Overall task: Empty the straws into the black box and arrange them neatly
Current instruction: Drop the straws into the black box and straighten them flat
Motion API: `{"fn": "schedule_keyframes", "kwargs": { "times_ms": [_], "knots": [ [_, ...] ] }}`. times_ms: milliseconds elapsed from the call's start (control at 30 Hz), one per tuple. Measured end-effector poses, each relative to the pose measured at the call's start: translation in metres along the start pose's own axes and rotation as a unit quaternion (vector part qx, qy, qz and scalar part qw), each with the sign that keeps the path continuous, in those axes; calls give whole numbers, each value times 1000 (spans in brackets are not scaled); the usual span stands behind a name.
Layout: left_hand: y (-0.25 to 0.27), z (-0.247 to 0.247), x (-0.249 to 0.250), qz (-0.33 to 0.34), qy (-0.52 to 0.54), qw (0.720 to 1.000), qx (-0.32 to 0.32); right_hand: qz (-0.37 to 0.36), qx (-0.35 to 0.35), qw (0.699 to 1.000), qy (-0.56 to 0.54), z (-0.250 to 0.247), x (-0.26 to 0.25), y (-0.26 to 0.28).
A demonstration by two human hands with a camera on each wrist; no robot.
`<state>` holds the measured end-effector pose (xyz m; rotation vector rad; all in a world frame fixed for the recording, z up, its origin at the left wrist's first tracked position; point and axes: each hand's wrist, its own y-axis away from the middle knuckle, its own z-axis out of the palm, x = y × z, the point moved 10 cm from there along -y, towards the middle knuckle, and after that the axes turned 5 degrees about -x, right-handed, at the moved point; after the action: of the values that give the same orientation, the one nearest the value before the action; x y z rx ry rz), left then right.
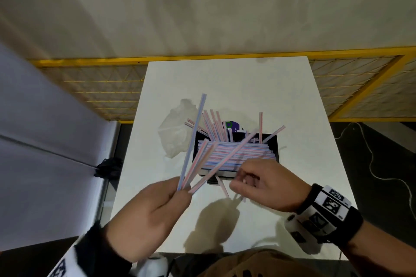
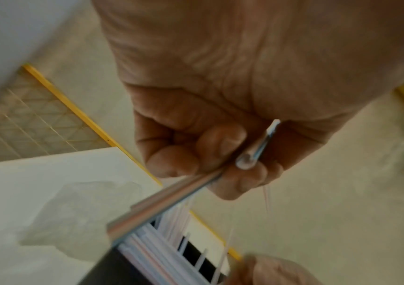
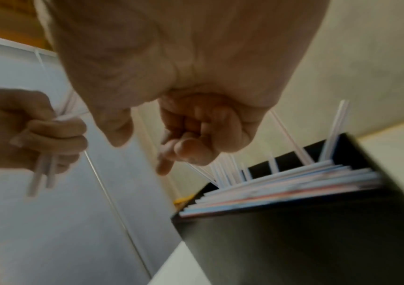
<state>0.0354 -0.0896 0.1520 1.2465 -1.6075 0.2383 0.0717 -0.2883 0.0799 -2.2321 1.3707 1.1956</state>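
Left hand: the left hand point(image 1: 155, 211) is nearest, raised above the near edge of the white table point(image 1: 281, 220); thumb and curled fingers pinch a small fan of loose straws point(image 1: 193, 141) by their near ends, the far ends splaying up and away over the box.
Grip detail: in the left wrist view the open end of one straw pokes out just past the fingers point(image 2: 186, 154), so the hold is close to the tips.
Right hand: the right hand point(image 1: 265, 184) sits just beside the near wall of the black box point(image 1: 275, 141), fingers curled in with the thumb; it seems to pinch a single straw end, though blur in the head and right wrist views leaves that uncertain.
Stray straws: one or two straws point(image 1: 222, 186) lie on the table against the near wall of the box, outside it.
Stack in box: most of the striped straws point(image 1: 236, 153) lie flat and roughly parallel along the box, filling it to about the rim.
Leaning straws: at the far wall several straws point(image 1: 213, 126) stand tilted, ends well above the rim, not yet laid flat.
Bag: the clear plastic bag point(image 1: 175, 128) lies crumpled on the table left of the box, apparently emptied.
Handling: the straws look very light, thin-walled and smooth, likely to slide against each other and to kink if squeezed hard.
Where to hold: a light pinch near mid-length would probably keep a bundle parallel better than the end grip, which lets it fan.
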Motion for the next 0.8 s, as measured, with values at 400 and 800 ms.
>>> {"fn": "schedule_keyframes", "kwargs": {
  "times_ms": [400, 800],
  "knots": [
    [-131, 65, 24, 135, 4, 991, 15, -32, 182, 977, -110, -67, -46, -33],
    [-137, 27, -71, -21, 227, 957, 178, 67, -29, 957, 282, -9, 27, -64]
  ]
}}
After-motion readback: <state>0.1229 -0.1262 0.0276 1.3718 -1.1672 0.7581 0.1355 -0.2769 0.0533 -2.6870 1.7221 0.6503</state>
